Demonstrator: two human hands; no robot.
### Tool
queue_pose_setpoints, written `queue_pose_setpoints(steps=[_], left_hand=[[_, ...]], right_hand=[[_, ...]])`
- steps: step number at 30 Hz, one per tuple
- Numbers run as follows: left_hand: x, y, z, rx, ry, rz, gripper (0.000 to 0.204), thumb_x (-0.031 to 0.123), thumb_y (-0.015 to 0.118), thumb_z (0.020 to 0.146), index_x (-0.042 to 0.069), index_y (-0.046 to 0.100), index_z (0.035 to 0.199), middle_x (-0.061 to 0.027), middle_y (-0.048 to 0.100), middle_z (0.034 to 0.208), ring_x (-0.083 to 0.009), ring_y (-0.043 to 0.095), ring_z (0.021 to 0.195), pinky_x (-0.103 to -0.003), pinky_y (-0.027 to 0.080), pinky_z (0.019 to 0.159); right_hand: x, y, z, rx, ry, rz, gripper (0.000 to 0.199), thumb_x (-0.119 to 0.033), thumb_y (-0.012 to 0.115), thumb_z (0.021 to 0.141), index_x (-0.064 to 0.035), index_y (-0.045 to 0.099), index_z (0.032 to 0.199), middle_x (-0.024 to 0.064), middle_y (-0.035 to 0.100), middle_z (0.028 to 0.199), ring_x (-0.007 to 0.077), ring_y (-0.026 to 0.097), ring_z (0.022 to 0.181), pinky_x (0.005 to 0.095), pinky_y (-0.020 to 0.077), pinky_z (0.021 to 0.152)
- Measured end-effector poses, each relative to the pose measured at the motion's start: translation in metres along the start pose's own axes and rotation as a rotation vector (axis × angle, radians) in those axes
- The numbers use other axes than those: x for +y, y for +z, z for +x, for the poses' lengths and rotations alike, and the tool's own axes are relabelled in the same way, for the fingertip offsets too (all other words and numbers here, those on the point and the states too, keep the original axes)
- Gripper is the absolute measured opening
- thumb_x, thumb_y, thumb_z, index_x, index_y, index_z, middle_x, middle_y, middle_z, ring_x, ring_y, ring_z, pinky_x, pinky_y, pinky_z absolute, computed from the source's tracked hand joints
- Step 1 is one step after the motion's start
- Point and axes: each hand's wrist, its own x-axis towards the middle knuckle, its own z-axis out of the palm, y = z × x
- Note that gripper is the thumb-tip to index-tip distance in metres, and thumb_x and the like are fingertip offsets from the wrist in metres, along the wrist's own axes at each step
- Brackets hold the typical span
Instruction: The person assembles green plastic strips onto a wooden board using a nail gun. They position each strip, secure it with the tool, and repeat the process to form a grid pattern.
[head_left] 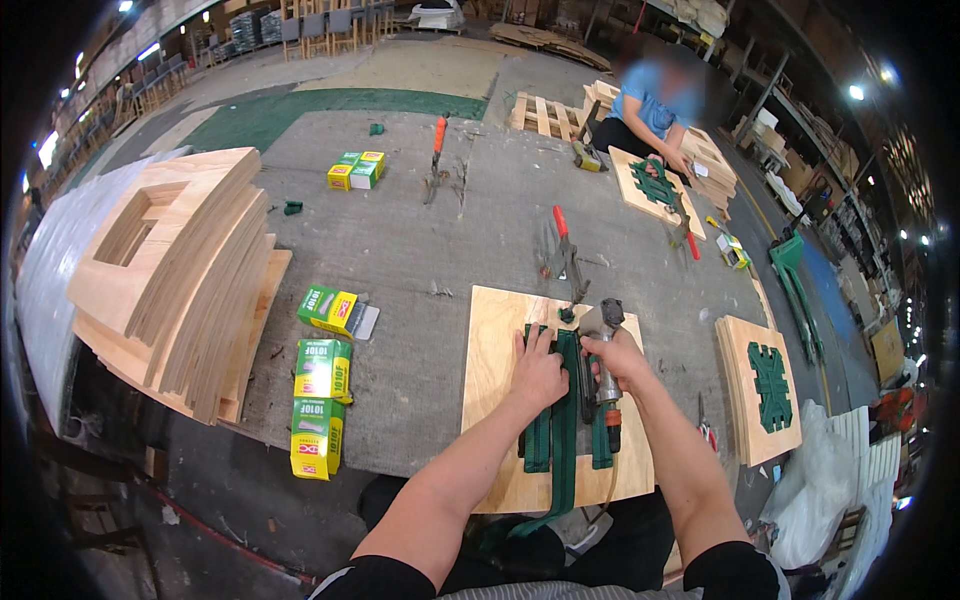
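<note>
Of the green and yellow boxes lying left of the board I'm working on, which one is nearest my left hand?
The top box of the three, lying tilted with a grey strip beside it, is nearest your left hand. The other two lie below it, closer to you.

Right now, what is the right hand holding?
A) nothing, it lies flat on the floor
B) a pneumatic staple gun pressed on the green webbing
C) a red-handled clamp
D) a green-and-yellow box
B: the right hand is wrapped around the staple gun set on the green webbing over the plywood panel, while the left hand lies flat on the webbing beside it.
</note>
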Motion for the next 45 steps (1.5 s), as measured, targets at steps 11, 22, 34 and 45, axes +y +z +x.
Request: queue_pose_setpoints(steps=[11,22,34,45], left_hand=[[-0.002,-0.002,0.003,-0.006,-0.002,0.021,0.026,0.020,0.066,0.082,0.005,0.080,0.097,-0.0198,0.049,0.147,-0.0425,0.031,0.149,-0.064,0.017,0.123],[0.007,0.006,0.003,-0.033,0.000,-0.006,0.023,0.018,0.063,0.083,0.006,0.080,0.095,-0.0190,0.046,0.152,-0.0406,0.027,0.151,-0.063,0.013,0.124],[0.037,-0.024,-0.025,0.066,-0.240,-0.681,0.025,0.009,0.059,0.097,0.001,0.073,0.116,-0.0150,0.070,0.122,-0.0263,0.065,0.118,-0.037,0.049,0.106],[0.090,-0.016,-0.300,-0.278,-0.739,-0.811,0.045,0.024,0.069,0.101,-0.006,0.062,0.132,-0.0105,0.070,0.120,-0.0172,0.062,0.114,-0.030,0.047,0.100]], right_hand=[[0.014,-0.041,0.000,0.053,0.035,0.152,0.025,-0.022,0.074,0.094,-0.0046,0.062,0.107,0.0040,0.062,0.083,0.0142,0.058,0.058,0.0330,0.0495,0.047],[0.137,-0.190,0.002,0.028,0.207,0.660,0.027,-0.033,0.069,0.099,-0.0090,0.061,0.107,0.0054,0.060,0.078,0.0161,0.058,0.058,0.0340,0.0514,0.051],[0.161,-0.236,-0.053,0.508,0.001,-0.575,0.036,-0.022,0.077,0.089,0.0035,0.071,0.113,0.0110,0.074,0.094,0.0185,0.068,0.073,0.0375,0.0540,0.066],[0.204,-0.187,-0.160,0.400,-0.244,-0.012,0.029,-0.016,0.073,0.093,0.0017,0.069,0.115,0.0075,0.071,0.089,0.0148,0.066,0.079,0.0301,0.0535,0.072]])
